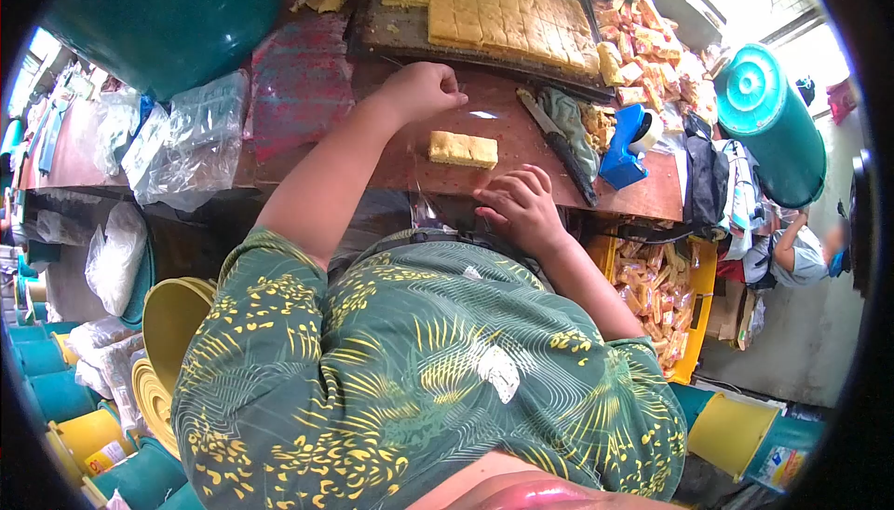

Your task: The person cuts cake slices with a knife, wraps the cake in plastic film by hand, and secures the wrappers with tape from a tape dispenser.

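A rectangular piece of yellow sponge cake [463, 149] lies on the brown table in front of me. Beyond and left of it, my left hand [424, 95] is raised with its fingers curled in; whatever they may pinch is hidden. Close to the cake's near right side is my right hand [520, 201], fingers loosely bent and apart, not touching the cake. A dark tray [396, 33] at the back bears a slab of yellow cake [512, 12] cut into rows. To the right lies a knife [563, 151] with a dark handle.
Right of the knife are a grey-green cloth [570, 128] and a blue tape dispenser [626, 151]. Wrapped cake pieces [652, 49] are heaped at the back right; more fill a yellow crate [694, 324] below. Clear plastic bags [191, 151] lie left. Another person [803, 254] is far right.
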The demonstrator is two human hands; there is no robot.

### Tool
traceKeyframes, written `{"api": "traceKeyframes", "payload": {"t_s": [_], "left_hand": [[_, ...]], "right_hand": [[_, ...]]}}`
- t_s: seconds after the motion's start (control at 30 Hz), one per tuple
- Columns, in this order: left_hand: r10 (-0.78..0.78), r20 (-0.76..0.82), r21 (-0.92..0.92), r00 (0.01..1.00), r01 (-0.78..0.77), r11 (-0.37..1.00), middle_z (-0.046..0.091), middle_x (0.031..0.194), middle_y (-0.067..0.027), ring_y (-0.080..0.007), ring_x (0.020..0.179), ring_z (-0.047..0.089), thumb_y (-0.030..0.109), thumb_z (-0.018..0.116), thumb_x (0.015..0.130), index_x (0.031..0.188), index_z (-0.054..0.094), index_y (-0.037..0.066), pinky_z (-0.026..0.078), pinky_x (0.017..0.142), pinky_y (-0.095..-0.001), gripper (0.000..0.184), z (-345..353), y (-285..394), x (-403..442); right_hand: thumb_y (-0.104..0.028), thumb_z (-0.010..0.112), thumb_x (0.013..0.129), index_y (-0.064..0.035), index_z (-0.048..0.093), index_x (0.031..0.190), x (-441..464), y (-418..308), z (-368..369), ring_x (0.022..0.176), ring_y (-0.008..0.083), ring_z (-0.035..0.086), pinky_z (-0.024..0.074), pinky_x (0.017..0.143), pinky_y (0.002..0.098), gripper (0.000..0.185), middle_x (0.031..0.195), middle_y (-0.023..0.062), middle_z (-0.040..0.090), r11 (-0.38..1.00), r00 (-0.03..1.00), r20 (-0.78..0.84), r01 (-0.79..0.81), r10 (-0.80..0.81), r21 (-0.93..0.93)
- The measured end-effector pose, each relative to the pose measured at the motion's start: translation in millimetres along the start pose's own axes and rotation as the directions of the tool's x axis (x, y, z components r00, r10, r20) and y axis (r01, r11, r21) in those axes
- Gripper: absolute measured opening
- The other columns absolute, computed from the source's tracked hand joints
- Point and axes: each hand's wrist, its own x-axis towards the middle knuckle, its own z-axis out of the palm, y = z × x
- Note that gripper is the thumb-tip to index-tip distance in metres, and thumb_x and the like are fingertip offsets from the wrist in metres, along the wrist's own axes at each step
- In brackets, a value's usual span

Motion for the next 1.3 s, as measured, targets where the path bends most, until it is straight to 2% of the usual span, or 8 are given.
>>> {"api": "traceKeyframes", "payload": {"t_s": [0.27, 0.5, 0.6, 0.8, 0.93, 1.0, 1.13, 1.3], "left_hand": [[0.318, 0.044, -0.407, 0.947, -0.273, 0.872, 0.077, 0.105, -0.0123, -0.0218, 0.097, 0.072, 0.022, 0.074, 0.091, 0.123, 0.063, 0.006, 0.055, 0.089, -0.0395, 0.038, -4, 31, -61], [0.479, -0.144, 0.309, 0.866, -0.42, 0.853, 0.076, 0.099, -0.0039, -0.0277, 0.092, 0.071, 0.028, 0.079, 0.088, 0.14, 0.059, 0.02, 0.049, 0.086, -0.0442, 0.056, 14, 35, -86], [0.429, -0.193, 0.156, 0.883, -0.404, 0.902, 0.075, 0.092, -0.0011, -0.0256, 0.091, 0.07, 0.027, 0.078, 0.088, 0.141, 0.059, 0.022, 0.048, 0.084, -0.0445, 0.057, 17, 38, -91], [0.395, -0.192, 0.263, 0.899, -0.34, 0.903, 0.075, 0.09, -0.0004, -0.0262, 0.088, 0.071, 0.026, 0.08, 0.086, 0.14, 0.058, 0.021, 0.051, 0.085, -0.0445, 0.058, 33, 20, -87], [0.149, -0.23, -0.143, 0.962, -0.185, 0.972, 0.074, 0.098, -0.0034, -0.0204, 0.093, 0.072, 0.017, 0.076, 0.091, 0.133, 0.063, 0.016, 0.055, 0.086, -0.0381, 0.043, 25, 7, -95], [-0.04, -0.184, -0.53, 0.982, -0.065, 0.846, 0.074, 0.104, -0.0056, -0.0166, 0.096, 0.071, 0.011, 0.071, 0.096, 0.128, 0.065, 0.012, 0.056, 0.086, -0.0343, 0.033, 32, -13, -92], [0.104, -0.084, -0.604, 0.991, -0.133, 0.785, 0.073, 0.116, -0.0101, -0.0135, 0.104, 0.068, 0.005, 0.064, 0.1, 0.123, 0.068, 0.002, 0.055, 0.09, -0.0313, 0.023, 45, -47, -79], [0.031, 0.027, -0.706, 0.999, -0.003, 0.708, 0.075, 0.114, -0.0118, -0.0126, 0.111, 0.067, 0.006, 0.065, 0.1, 0.117, 0.072, -0.003, 0.052, 0.098, -0.029, 0.021, 34, -28, -88]], "right_hand": [[-0.023, 0.083, 0.076, -0.0125, 0.075, 0.093, 72, 16, -43, 0.115, 0.032, 0.062, 0.046, 0.102, 0.0484, 0.022, 0.117, 0.0082, 0.069, 0.999, 0.988, -0.154, -0.021, 0.014, -0.044], [-0.013, 0.082, 0.078, -0.0081, 0.073, 0.09, 76, 17, -21, 0.09, 0.035, 0.067, 0.0536, 0.083, 0.0445, 0.016, 0.096, 0.0107, 0.073, 0.877, 0.953, -0.004, -0.277, 0.303, 0.392], [-0.011, 0.08, 0.08, -0.0074, 0.072, 0.088, 67, 29, -8, 0.086, 0.0346, 0.067, 0.0543, 0.08, 0.0457, 0.012, 0.088, 0.0107, 0.073, 0.944, 0.99, 0.016, -0.138, 0.14, 0.299], [-0.01, 0.083, 0.086, -0.0039, 0.07, 0.097, 55, 26, -6, 0.09, 0.0235, 0.07, 0.0576, 0.077, 0.0345, 0.018, 0.089, 0.009, 0.072, 0.89, 0.928, 0.154, -0.37, 0.339, 0.266], [0.002, 0.073, 0.093, -0.0024, 0.061, 0.112, 32, 36, 10, 0.093, 0.0107, 0.065, 0.0559, 0.079, 0.0288, 0.024, 0.091, 0.0024, 0.067, 0.472, 0.666, 0.254, -0.7, 0.701, 0.535], [0.006, 0.067, 0.095, -0.0015, 0.062, 0.108, 18, 51, 31, 0.093, 0.0102, 0.064, 0.055, 0.082, 0.028, 0.016, 0.093, 0.0035, 0.068, 0.502, 0.729, 0.169, -0.601, 0.664, 0.622], [0.011, 0.057, 0.098, -0.0006, 0.068, 0.104, 9, 55, 32, 0.095, 0.0094, 0.064, 0.0534, 0.088, 0.026, 0.017, 0.097, 0.0037, 0.07, 0.47, 0.78, 0.267, -0.571, 0.566, 0.673], [-0.004, 0.076, 0.091, -0.0014, 0.076, 0.112, 32, 30, 10, 0.089, 0.0147, 0.067, 0.0538, 0.082, 0.028, 0.022, 0.096, 0.0064, 0.074, 0.445, 0.705, 0.293, -0.659, 0.646, 0.606]]}}
